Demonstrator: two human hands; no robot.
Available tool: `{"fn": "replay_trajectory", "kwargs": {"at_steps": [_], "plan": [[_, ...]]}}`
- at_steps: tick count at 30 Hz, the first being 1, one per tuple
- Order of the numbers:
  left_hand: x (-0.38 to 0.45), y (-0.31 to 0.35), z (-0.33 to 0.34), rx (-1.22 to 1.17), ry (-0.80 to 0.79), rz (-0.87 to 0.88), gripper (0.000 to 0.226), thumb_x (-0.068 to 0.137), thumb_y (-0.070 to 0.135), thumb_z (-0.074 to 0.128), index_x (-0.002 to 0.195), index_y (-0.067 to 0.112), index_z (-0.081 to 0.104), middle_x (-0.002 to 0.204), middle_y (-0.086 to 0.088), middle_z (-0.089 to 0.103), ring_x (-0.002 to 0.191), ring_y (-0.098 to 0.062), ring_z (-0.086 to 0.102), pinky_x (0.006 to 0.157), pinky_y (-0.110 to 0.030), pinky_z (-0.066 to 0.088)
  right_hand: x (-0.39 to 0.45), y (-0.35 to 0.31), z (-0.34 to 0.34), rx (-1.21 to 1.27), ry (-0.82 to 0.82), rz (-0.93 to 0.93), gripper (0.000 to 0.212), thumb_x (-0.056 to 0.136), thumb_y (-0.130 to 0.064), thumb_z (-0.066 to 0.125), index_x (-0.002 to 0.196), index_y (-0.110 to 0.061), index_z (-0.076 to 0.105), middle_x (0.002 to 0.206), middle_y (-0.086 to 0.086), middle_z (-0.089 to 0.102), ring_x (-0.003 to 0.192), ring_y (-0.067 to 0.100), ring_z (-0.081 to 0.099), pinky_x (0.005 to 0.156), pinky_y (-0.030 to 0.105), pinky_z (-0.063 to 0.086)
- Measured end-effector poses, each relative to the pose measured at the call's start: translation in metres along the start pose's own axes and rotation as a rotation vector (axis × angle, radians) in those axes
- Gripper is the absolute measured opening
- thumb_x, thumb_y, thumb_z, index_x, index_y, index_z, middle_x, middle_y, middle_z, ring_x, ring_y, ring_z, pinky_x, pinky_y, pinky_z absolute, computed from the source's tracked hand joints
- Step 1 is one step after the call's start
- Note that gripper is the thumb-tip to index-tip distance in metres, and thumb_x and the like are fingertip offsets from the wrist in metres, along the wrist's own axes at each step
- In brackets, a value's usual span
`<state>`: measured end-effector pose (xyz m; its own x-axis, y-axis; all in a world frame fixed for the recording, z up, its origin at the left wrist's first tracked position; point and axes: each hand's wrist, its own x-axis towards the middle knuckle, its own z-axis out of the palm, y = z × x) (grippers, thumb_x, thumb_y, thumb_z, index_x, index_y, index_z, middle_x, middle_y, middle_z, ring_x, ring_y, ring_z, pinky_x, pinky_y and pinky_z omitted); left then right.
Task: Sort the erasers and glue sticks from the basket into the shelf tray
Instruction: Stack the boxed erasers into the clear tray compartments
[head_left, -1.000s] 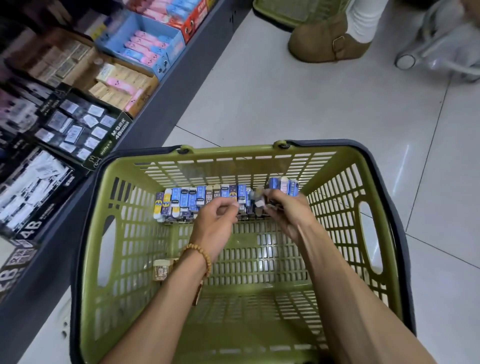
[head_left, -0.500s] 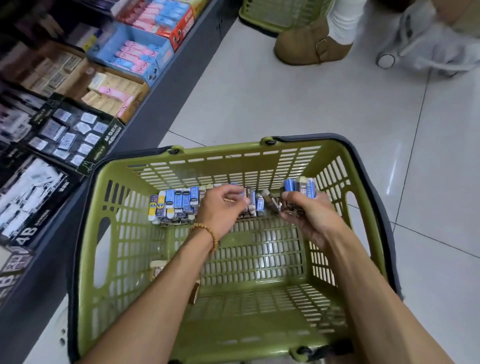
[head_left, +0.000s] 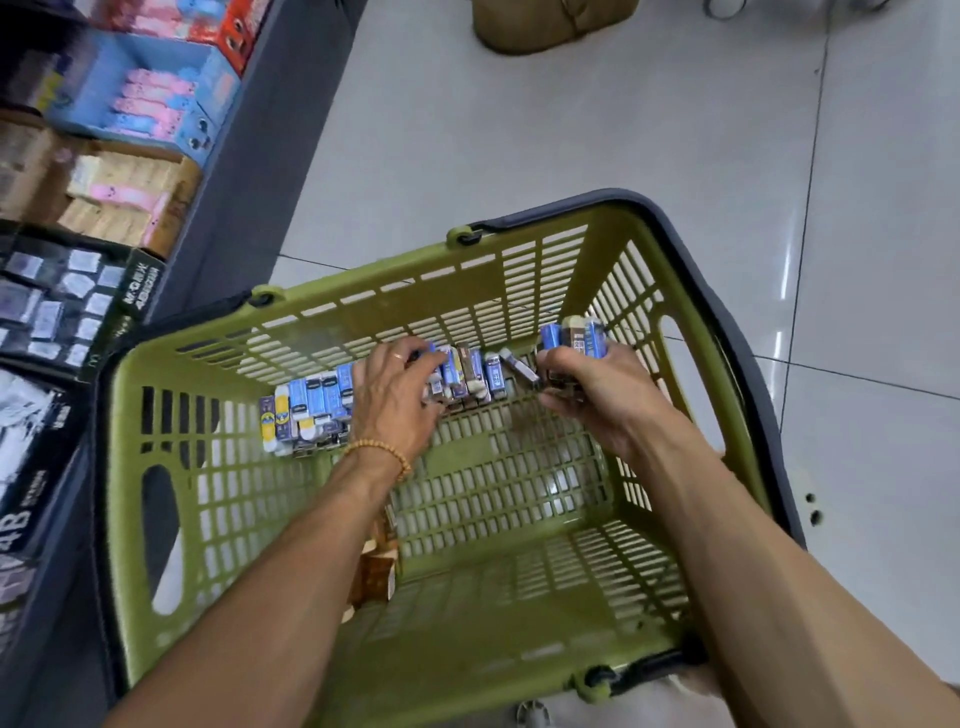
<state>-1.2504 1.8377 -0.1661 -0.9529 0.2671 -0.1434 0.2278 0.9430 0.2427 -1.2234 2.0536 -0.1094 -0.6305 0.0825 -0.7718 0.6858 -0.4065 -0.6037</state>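
Green plastic basket (head_left: 171, 519) is sitting on the tiled floor (head_left: 571, 130) beside the shelf (head_left: 244, 171), and both hands are working inside it; the left hand (head_left: 395, 400) is reaching onto the row of erasers (head_left: 311, 400) lined against the far wall, fingers curled over a few near the middle, seemingly closing on them, though the fingertips are hidden; the right hand (head_left: 587, 389) is gripping a small stack (head_left: 574, 338) of blue-sleeved erasers, fingers wrapped round it, lifting it just clear of the row's right end.

Judging by how things lie, sorting is barely under way or mid-gather; most erasers are sitting in the basket, and nothing is travelling toward the shelf trays (head_left: 78, 301) yet. A brownish packet (head_left: 374, 577) is lying on the basket floor under the left forearm; whether it is a glue stick cannot be told. What remains: carrying the gathered handfuls to the matching tray, then clearing the rest.

Writing is mostly blurring out; "4B" (head_left: 15, 525) is reading clearly on a dark box at the left edge; white characters on the black tray's lip are too smeared to read; eraser sleeves are showing blue and yellow print, illegible.
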Motion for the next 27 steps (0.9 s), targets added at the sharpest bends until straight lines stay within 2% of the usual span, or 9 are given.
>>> {"fn": "replay_trajectory", "kwargs": {"at_steps": [5,9,13,16,19,21,22,24,27], "plan": [[0.002,-0.009,0.004,-0.068,0.107,0.044,0.039,0.078,0.026,0.077,0.115,0.019,0.068,0.115,-0.005,0.060,0.107,-0.025,0.049,0.094,-0.041,0.034,0.002,-0.002,0.000,-0.004,-0.020,0.002,0.017,0.086,-0.004,0.070,0.101,-0.006,0.061,0.093,0.008,0.067,0.077,0.014,0.068,0.072,0.028,0.060],[-0.003,-0.011,0.002,-0.165,0.250,0.026,0.031,0.082,0.017,0.067,0.112,0.011,0.070,0.108,-0.008,0.064,0.100,-0.027,0.057,0.088,-0.040,0.048,0.006,-0.001,0.003,-0.002,-0.034,0.001,0.021,0.086,-0.004,0.070,0.104,-0.006,0.060,0.097,0.007,0.065,0.084,0.015,0.066,0.069,0.026,0.060],[0.002,-0.003,0.000,-0.139,0.269,0.025,0.031,0.080,0.022,0.061,0.107,0.014,0.073,0.102,-0.009,0.065,0.089,-0.028,0.058,0.078,-0.039,0.049,0.009,0.004,0.006,-0.010,-0.054,0.005,0.023,0.083,-0.003,0.073,0.102,-0.006,0.061,0.096,0.008,0.065,0.080,0.014,0.067,0.064,0.025,0.059],[0.000,0.002,-0.001,-0.263,0.262,-0.033,0.027,0.080,0.008,0.067,0.106,0.010,0.074,0.106,-0.011,0.064,0.084,-0.027,0.061,0.074,-0.035,0.055,0.011,0.005,0.005,-0.007,-0.051,0.011,0.028,0.082,-0.003,0.074,0.106,-0.005,0.060,0.099,0.009,0.065,0.077,0.014,0.069,0.063,0.026,0.059],[-0.007,0.008,-0.016,-0.464,0.271,-0.176,0.028,0.082,0.004,0.068,0.108,0.013,0.072,0.108,-0.008,0.064,0.074,-0.010,0.059,0.074,-0.021,0.057,0.008,0.004,0.008,-0.018,-0.084,-0.007,0.018,0.084,-0.001,0.071,0.098,-0.008,0.062,0.089,0.006,0.068,0.071,0.012,0.069,0.064,0.026,0.060],[-0.014,0.016,-0.033,-0.696,0.277,-0.339,0.030,0.083,0.000,0.067,0.105,0.020,0.070,0.103,-0.008,0.067,0.065,0.001,0.059,0.064,-0.009,0.052,0.005,0.003,0.013,-0.017,-0.117,-0.011,0.017,0.084,0.001,0.071,0.096,-0.009,0.063,0.084,0.003,0.070,0.068,0.010,0.069,0.060,0.025,0.060],[-0.018,0.020,-0.042,-0.849,0.286,-0.437,0.030,0.083,-0.003,0.066,0.103,0.019,0.069,0.098,-0.009,0.069,0.059,0.001,0.059,0.057,-0.009,0.050,0.003,0.003,0.016,-0.018,-0.133,-0.011,0.017,0.084,0.001,0.071,0.096,-0.009,0.063,0.081,0.002,0.070,0.067,0.009,0.068,0.058,0.025,0.059],[-0.024,0.026,-0.062,-1.157,0.321,-0.603,0.025,0.085,-0.009,0.062,0.102,0.008,0.070,0.093,-0.011,0.070,0.058,-0.004,0.064,0.054,-0.014,0.053,-0.003,0.002,0.025,-0.027,-0.164,-0.024,0.016,0.085,0.001,0.070,0.095,-0.010,0.063,0.074,-0.001,0.070,0.064,0.007,0.067,0.056,0.024,0.058],[-0.038,0.029,-0.095,-1.563,0.352,-0.703,0.021,0.085,-0.017,0.054,0.092,-0.002,0.067,0.097,-0.023,0.067,0.080,-0.026,0.067,0.065,-0.021,0.058,-0.019,-0.001,0.044,-0.004,-0.233,-0.052,0.014,0.086,0.000,0.068,0.094,-0.010,0.062,0.074,0.001,0.069,0.069,0.012,0.066,0.054,0.024,0.057]]}}
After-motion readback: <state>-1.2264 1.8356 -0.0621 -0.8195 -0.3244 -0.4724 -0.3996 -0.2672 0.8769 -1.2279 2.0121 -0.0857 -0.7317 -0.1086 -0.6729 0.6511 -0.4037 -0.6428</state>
